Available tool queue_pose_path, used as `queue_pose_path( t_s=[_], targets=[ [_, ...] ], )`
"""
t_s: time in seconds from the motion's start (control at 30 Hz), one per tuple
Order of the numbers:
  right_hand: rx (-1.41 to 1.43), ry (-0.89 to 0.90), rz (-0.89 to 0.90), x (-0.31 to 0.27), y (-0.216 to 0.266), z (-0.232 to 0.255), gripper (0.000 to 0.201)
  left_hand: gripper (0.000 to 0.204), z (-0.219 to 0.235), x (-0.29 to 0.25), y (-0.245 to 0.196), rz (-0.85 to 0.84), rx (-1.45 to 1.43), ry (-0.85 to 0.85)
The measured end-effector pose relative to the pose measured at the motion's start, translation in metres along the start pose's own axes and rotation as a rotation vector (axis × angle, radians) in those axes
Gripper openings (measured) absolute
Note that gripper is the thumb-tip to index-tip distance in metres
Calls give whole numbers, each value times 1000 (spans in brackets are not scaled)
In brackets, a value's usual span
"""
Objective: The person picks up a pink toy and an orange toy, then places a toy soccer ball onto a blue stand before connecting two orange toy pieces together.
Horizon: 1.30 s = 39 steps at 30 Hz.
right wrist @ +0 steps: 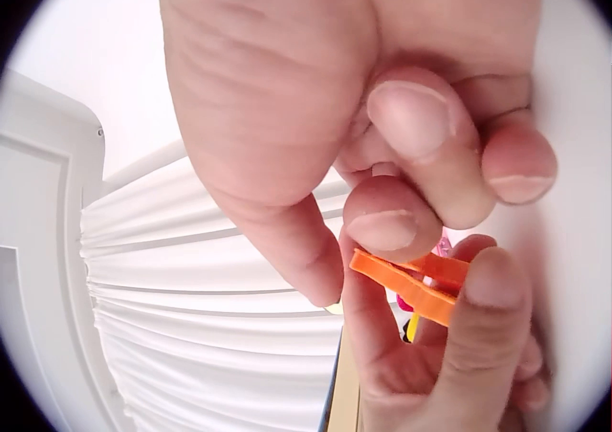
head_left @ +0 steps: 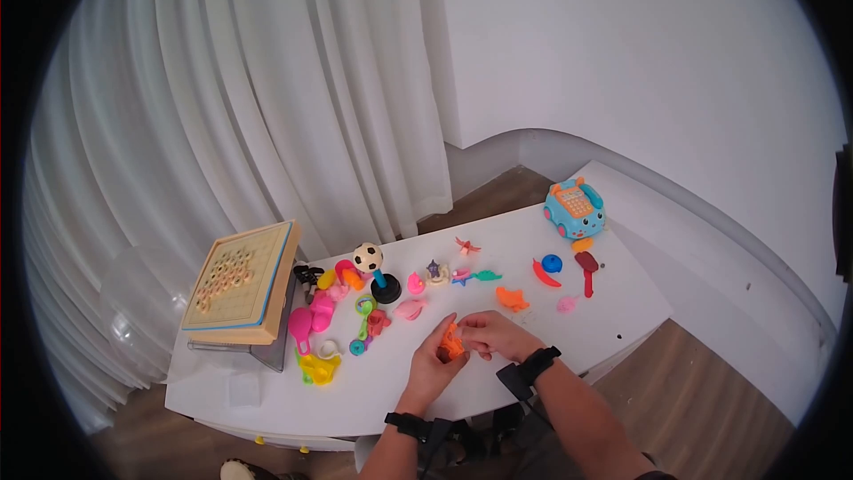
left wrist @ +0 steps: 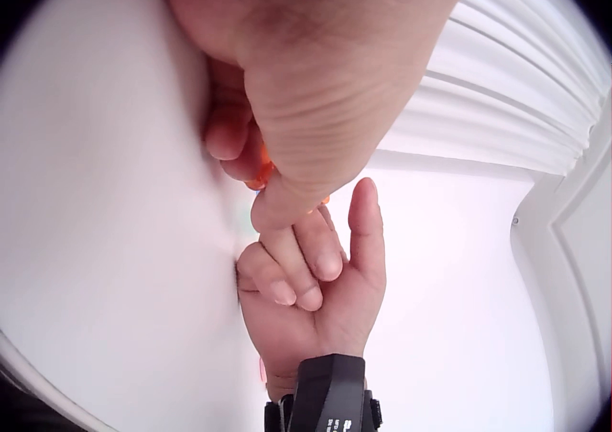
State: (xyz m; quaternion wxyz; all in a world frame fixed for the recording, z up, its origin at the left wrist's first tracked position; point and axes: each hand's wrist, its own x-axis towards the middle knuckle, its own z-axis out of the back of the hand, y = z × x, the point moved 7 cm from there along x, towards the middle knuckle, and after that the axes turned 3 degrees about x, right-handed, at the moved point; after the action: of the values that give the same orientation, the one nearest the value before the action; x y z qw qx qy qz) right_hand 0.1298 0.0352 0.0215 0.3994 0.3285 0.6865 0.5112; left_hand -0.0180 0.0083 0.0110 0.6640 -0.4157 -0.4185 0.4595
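My left hand is low over the near part of the white table, pinching a small orange plastic toy between thumb and fingers. The right wrist view shows the toy's thin, flat edges held under the left thumb. My right hand comes in from the right, an index fingertip right at the toy. Its thumb stands apart and the other fingers are loosely bent. Past the hands lies another orange toy piece. Most of the held toy is hidden by fingers in the left wrist view.
On the left, a board game box sits on a stand, near pink spoon-like toys and a yellow toy. A soccer-ball toy stands mid-table. At the far right are a blue toy phone and a dark red toy.
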Motion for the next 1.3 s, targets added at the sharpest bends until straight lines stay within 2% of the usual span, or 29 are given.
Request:
queue_pose_path(
  t_s=[0.1,0.2,0.27,0.3,0.37,0.4,0.47,0.6,0.67,0.7,0.8,0.9,0.97,1.1,1.17,1.3],
  targets=[
    [-40,8,1,1,1,-3,25,88,0,-2,-5,-58,92,-3],
    [3,-24,19,1,2,-2,25,99,2,-3,-12,20,22,-5],
    [29,-52,16,2,-1,0,25,93,4,-1,2,25,-175,-57],
    [28,-55,18,1,0,0,25,93,2,-1,5,23,-176,-54],
    [35,-81,29,-1,2,-1,25,76,5,-1,7,15,-199,-131],
    [35,-82,31,0,2,-1,25,76,5,-1,7,13,-199,-130],
    [21,-89,32,1,1,0,26,57,5,-3,4,-51,-196,-157],
    [-60,-81,34,0,1,-3,26,48,0,-3,13,-19,-148,-99],
    [121,-109,33,2,-5,0,26,42,2,-5,11,-18,-141,-140],
    [122,-110,34,3,-6,1,26,42,2,-5,9,-19,-140,-140],
    [-16,-112,15,5,-9,0,24,41,2,-6,8,-11,-107,-145],
    [-59,-92,63,5,-6,-1,22,38,1,-5,14,15,-15,-102],
    [-39,-126,87,6,-4,1,26,36,2,-4,9,-63,-6,-108],
    [-16,-118,123,-1,5,-3,34,37,2,0,13,-27,-23,-23],
    [-25,-77,90,-1,6,-5,40,40,0,0,13,86,-184,68],
    [29,-105,71,1,2,-3,41,50,4,1,-1,102,-316,117]
  ],
)
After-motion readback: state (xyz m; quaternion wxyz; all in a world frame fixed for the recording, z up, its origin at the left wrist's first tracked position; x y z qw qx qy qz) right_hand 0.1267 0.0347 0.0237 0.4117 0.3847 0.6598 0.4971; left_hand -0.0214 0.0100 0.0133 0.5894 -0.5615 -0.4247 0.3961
